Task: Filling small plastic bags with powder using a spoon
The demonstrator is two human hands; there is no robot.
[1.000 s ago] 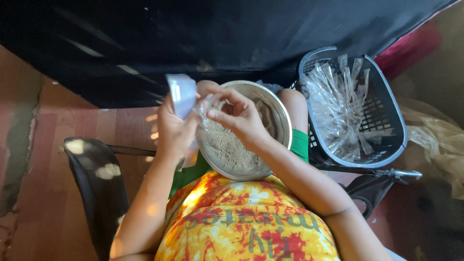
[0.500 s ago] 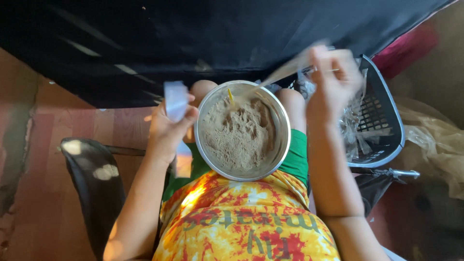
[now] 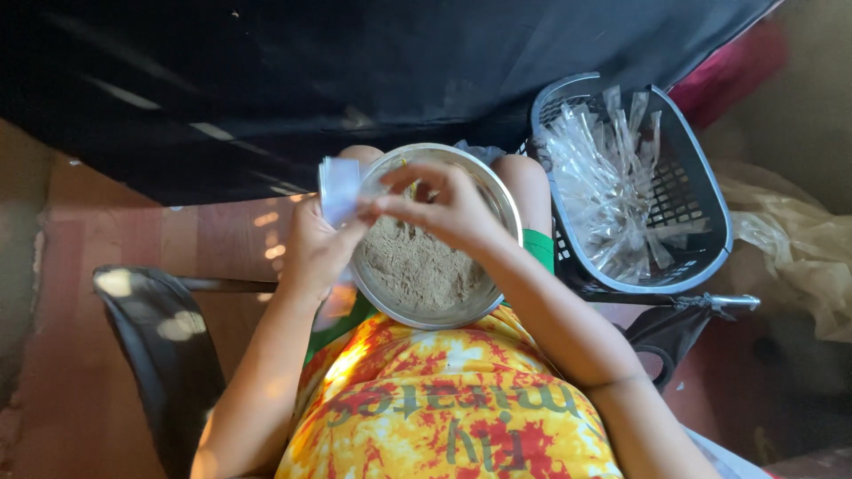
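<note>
- Nearest the camera is the person's tie-dye shirt, soft cotton in yellow, orange and red, with grey lettering across the chest.
- Both forearms reach away from it toward the lap, where a round steel bowl rests on the knees; its thin shiny rim catches the sun.
- The bowl holds a dry, grainy, grey-brown powder, heaped loosely and filling most of it.
- The left hand sits at the bowl's left rim, its grip clenched on a small clear plastic pouch, which stands up flat, pale and glossy, above the fingers.
- The right hand hovers over the far half of the bowl, thumb and fingertips pinched toward the pouch's right edge; whether they actually hold the film I cannot tell.
- On the right, just beside the knee, stands a dark grey plastic basket with lattice walls and a rounded rim.
- Inside it lies a loose pile of clear narrow plastic sleeves, crinkled and shiny, fanned toward the far side.
- Right of the basket lies a crumpled tan plastic bag.
- On the near left is a dark curved chair with a metal bar, over reddish floor, which offers the only open room.
- Farthest off, a black sheet spans the scene, its edge close above the bowl.
</note>
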